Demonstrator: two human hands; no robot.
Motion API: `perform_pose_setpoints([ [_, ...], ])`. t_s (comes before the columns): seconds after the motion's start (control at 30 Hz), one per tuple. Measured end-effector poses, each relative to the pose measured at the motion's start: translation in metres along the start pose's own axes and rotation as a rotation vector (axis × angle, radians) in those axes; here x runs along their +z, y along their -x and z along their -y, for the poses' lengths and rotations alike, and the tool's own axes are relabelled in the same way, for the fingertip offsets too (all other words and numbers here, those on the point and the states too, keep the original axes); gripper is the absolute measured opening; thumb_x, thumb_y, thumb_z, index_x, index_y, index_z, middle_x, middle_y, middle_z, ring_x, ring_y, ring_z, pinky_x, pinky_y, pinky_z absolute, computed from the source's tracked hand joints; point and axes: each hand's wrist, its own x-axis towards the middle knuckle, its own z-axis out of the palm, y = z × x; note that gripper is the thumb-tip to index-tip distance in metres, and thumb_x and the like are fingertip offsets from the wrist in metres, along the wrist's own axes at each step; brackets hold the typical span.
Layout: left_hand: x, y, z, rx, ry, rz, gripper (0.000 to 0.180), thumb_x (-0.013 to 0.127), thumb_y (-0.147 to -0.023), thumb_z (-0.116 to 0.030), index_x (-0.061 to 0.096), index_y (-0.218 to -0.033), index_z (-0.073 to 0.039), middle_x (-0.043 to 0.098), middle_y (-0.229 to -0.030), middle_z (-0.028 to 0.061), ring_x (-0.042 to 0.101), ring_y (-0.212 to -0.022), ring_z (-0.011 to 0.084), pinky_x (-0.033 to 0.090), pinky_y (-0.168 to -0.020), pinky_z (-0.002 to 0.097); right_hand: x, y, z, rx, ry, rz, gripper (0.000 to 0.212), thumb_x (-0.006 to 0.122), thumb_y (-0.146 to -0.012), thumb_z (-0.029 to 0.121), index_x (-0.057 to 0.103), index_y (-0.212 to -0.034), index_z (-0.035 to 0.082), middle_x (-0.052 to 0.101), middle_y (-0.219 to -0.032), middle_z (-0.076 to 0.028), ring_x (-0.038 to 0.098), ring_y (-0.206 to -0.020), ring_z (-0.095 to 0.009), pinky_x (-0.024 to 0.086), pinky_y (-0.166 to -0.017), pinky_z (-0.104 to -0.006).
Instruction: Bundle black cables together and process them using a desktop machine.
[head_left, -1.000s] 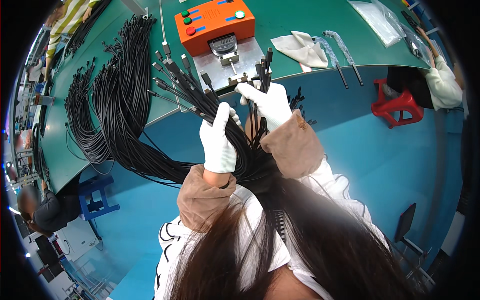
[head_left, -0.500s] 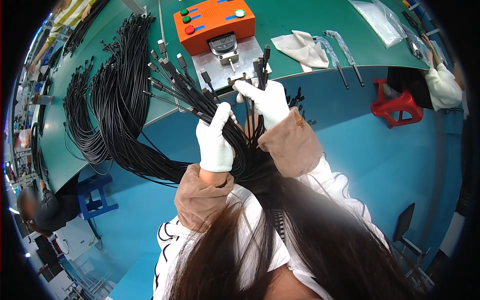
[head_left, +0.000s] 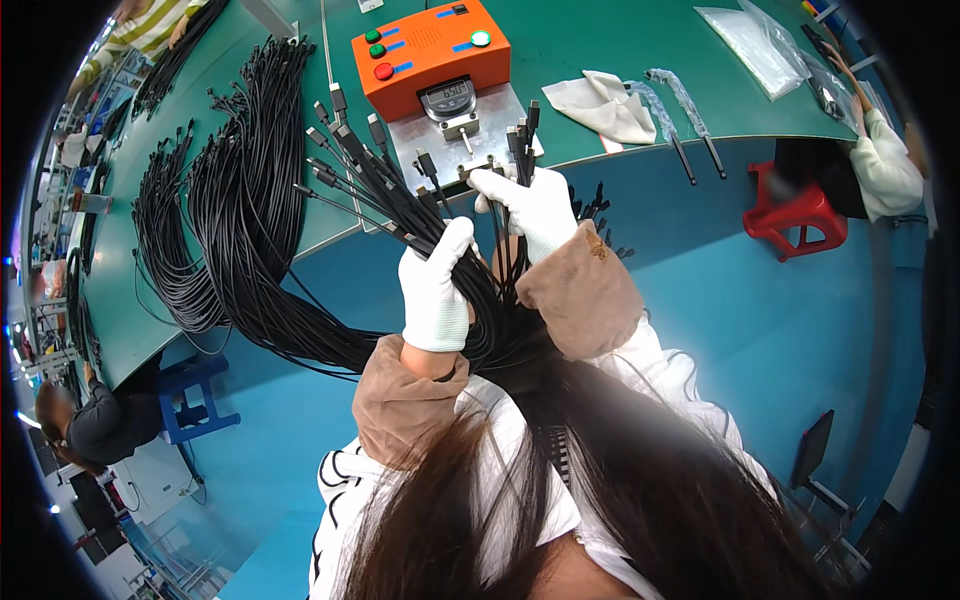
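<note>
White-gloved, my left hand (head_left: 436, 290) is closed around a thick bunch of black cables (head_left: 395, 200), whose connector ends fan out up and to the left. To its right, my right hand (head_left: 538, 212), gloved too, pinches a smaller group of black cables (head_left: 524, 150) with their plugs pointing up. Its fingertips are at the near edge of a metal plate (head_left: 408, 135); whether they touch it I cannot tell. Behind the plate stands an orange box (head_left: 425, 50) with coloured buttons and a lit green one. A digital gauge (head_left: 448, 98) is mounted in front of the box.
Long black cable bundles (head_left: 245, 190) lie on the green table (head_left: 600, 40) at left, trailing toward my lap. A cream cloth (head_left: 603, 108), wrapped rods (head_left: 672, 130) and plastic bags (head_left: 755, 50) lie at right. A red stool (head_left: 795, 215) and a blue stool (head_left: 200, 400) stand on the floor.
The view has shifted a little. My left hand with its cable bunch sits slightly lower and farther right; both hands keep their grips. The gauge's display has changed.
</note>
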Motion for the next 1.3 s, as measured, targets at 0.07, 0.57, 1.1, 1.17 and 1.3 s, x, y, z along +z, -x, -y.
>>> perform_pose_setpoints([
  [0.07,0.001,0.001,0.0,-0.001,0.005,0.001,0.012,0.067,-0.087,-0.012,0.061,-0.093,-0.003,0.059,-0.076,0.0021,0.056,-0.069,0.0117,0.047,-0.064,0.0241,0.0,-0.001,-0.001,0.011,0.028,0.001,0.021,0.075,-0.08,0.025,0.072,-0.09,0.007,0.067,-0.069,-0.001,0.047,-0.05,-0.003,0.032,-0.044,-0.0205],
  [0.57,0.002,0.001,-0.001,-0.002,-0.024,0.001,0.014,0.067,-0.087,-0.013,0.061,-0.095,-0.003,0.06,-0.078,0.0026,0.057,-0.07,0.0117,0.047,-0.066,0.0246,0.001,-0.004,-0.006,-0.039,-0.045,0.008,0.022,0.076,-0.079,0.023,0.072,-0.092,0.006,0.067,-0.07,-0.002,0.051,-0.051,-0.003,0.032,-0.044,-0.0202],
  [1.1,0.001,0.002,0.0,-0.001,-0.012,-0.005,0.012,0.068,-0.087,-0.012,0.062,-0.093,-0.003,0.061,-0.078,0.0029,0.057,-0.07,0.0119,0.047,-0.066,0.0243,0.001,0.004,0.007,0.025,-0.015,0.002,0.018,0.076,-0.078,0.021,0.066,-0.081,0.007,0.062,-0.065,0.0,0.053,-0.055,-0.006,0.039,-0.049,-0.0214],
  [1.17,0.001,0.002,-0.003,-0.019,-0.015,0.006,0.012,0.068,-0.087,-0.012,0.062,-0.093,-0.002,0.061,-0.079,0.0033,0.058,-0.071,0.0119,0.047,-0.067,0.0242,-0.005,0.002,0.003,-0.055,0.065,0.077,0.019,0.076,-0.078,0.024,0.07,-0.081,0.006,0.062,-0.063,0.001,0.047,-0.049,-0.004,0.033,-0.044,-0.0206],
  [1.3,0.002,0.01,-0.004,0.007,-0.119,0.063,0.013,0.069,-0.087,-0.011,0.063,-0.093,-0.001,0.063,-0.081,0.0035,0.059,-0.073,0.011,0.046,-0.068,0.0234,-0.012,0.01,-0.002,-0.072,-0.033,0.172,0.021,0.075,-0.08,0.025,0.065,-0.075,0.007,0.055,-0.061,0.002,0.048,-0.053,-0.005,0.036,-0.049,-0.021],
])
